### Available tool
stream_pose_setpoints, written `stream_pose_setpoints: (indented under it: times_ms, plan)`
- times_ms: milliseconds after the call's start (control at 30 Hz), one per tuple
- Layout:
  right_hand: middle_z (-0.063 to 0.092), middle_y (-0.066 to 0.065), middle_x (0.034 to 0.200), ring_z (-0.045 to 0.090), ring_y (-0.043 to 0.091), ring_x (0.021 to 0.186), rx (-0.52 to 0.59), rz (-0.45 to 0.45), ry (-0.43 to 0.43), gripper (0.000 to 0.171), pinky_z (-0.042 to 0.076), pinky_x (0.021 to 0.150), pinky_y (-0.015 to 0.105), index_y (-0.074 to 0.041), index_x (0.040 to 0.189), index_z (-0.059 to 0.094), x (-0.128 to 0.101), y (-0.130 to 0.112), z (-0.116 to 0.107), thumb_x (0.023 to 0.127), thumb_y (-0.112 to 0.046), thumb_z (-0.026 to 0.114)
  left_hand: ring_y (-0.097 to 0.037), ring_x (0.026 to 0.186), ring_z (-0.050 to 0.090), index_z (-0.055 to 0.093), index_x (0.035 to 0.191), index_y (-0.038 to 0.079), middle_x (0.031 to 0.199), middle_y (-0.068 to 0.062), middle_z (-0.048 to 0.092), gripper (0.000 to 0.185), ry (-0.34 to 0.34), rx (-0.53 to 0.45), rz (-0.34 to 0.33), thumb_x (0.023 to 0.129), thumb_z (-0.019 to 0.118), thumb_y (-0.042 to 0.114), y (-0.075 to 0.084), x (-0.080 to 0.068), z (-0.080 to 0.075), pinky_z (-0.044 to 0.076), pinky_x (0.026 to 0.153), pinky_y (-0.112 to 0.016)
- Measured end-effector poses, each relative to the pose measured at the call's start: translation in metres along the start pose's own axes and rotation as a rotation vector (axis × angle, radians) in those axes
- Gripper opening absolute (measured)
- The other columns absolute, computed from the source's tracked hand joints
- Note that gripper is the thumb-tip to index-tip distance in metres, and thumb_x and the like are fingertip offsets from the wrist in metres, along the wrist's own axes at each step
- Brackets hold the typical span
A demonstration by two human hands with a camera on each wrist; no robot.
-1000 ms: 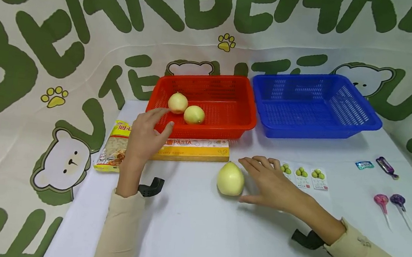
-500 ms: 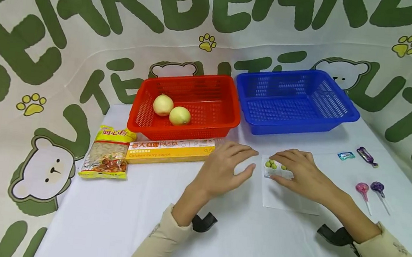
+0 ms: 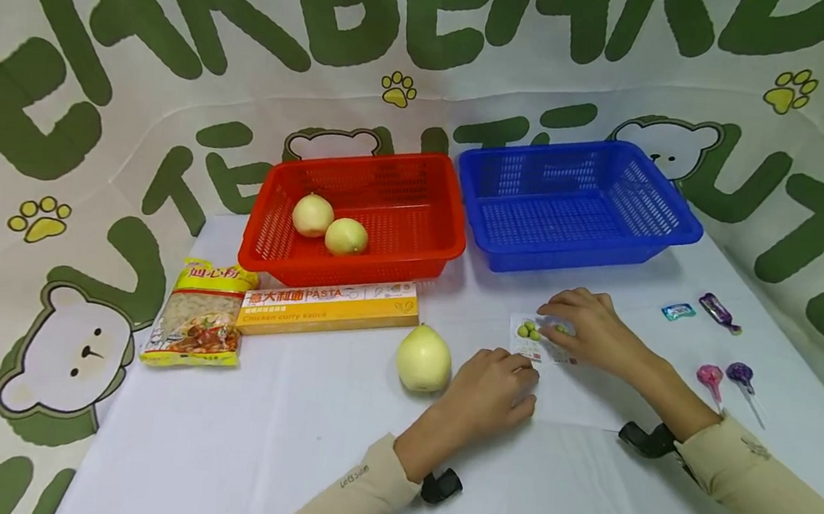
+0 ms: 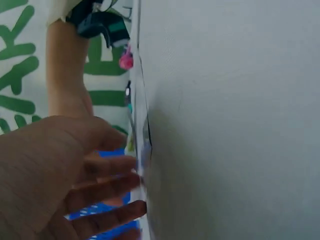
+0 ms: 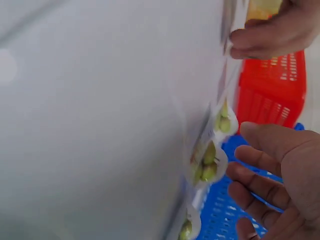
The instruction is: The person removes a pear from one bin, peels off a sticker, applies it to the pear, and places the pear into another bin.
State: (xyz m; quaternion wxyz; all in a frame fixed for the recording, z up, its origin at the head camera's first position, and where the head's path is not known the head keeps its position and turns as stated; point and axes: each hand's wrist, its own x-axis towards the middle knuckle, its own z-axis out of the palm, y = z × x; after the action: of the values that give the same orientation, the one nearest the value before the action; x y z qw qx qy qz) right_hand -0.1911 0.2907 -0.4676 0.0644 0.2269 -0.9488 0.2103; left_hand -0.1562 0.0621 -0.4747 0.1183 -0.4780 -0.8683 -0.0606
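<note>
Since half a second ago, the left hand (image 3: pixel 492 391) has drawn back toward the body, uncovering a pale pear (image 3: pixel 423 359) on the tabletop (image 3: pixel 272 443).

Head view: left fingers lie relaxed, holding nothing, beside the pear. The right hand (image 3: pixel 589 330) rests flat, fingers straight, on a strip of green-candy packets (image 3: pixel 533 337). Two pears (image 3: pixel 328 226) already sit in the red basket (image 3: pixel 420 249); the blue basket (image 3: pixel 671 234) holds nothing.

Left wrist view: left fingers (image 4: pixel 107 195) spread loosely near the strip's edge.

Right wrist view: right fingers (image 5: pixel 265 172) extended over the packets (image 5: pixel 207 162).
</note>
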Motion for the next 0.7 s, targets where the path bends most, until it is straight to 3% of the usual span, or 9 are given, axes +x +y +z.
stream_pose_setpoints:
  times_ms: [233,367,533,633,700]
  plan:
    - [0.065,0.002,0.101,0.056,0.028,0.101,0.046,-0.003,-0.033,0.003,0.034,0.084,0.051,-0.012,0.09,0.075,0.015,0.0,0.007,0.088,-0.012,0.077,-0.013,0.109,0.061,0.075,0.11,0.022,0.117,0.007,0.067,0.022,-0.033,-0.007,-0.015,0.093,0.064,0.03,-0.001,-0.002,0.005,0.051,0.089,-0.028]
    - [0.066,0.003,0.097,0.058,0.029,0.1,0.122,0.003,0.008,0.007,0.033,0.083,0.051,-0.011,0.087,0.071,0.014,-0.006,-0.01,0.088,-0.006,0.075,-0.013,0.109,0.061,0.075,0.11,0.023,0.117,0.008,0.067,0.023,-0.025,-0.011,-0.03,0.092,0.064,0.03,-0.001,-0.001,0.005,0.051,0.088,-0.027]
    - [0.067,0.008,0.103,0.058,0.03,0.105,0.206,0.096,0.019,0.002,0.042,0.094,0.056,-0.006,0.095,0.07,0.015,-0.017,-0.042,0.093,-0.008,0.07,-0.013,0.108,0.061,0.075,0.113,0.021,0.117,0.007,0.067,0.025,-0.022,-0.03,-0.031,0.091,0.065,0.031,-0.003,-0.001,0.006,0.051,0.087,-0.027]
    - [0.066,0.006,0.103,0.057,0.028,0.104,0.216,0.101,0.008,0.004,0.048,0.091,0.054,-0.005,0.095,0.071,0.015,-0.024,-0.057,0.093,-0.009,0.071,-0.012,0.095,0.063,0.076,0.106,0.019,0.107,0.006,0.069,0.02,0.07,-0.067,-0.058,0.093,0.063,0.029,-0.003,-0.003,0.003,0.051,0.08,-0.025]
    - [0.066,0.003,0.1,0.057,0.025,0.1,0.207,0.064,0.004,0.003,0.049,0.087,0.05,-0.008,0.093,0.071,0.015,-0.03,-0.063,0.091,-0.007,0.073,-0.011,0.084,0.062,0.076,0.095,0.016,0.095,0.005,0.068,0.016,0.188,-0.159,-0.116,0.094,0.063,0.027,-0.003,-0.006,-0.004,0.05,0.074,-0.023]
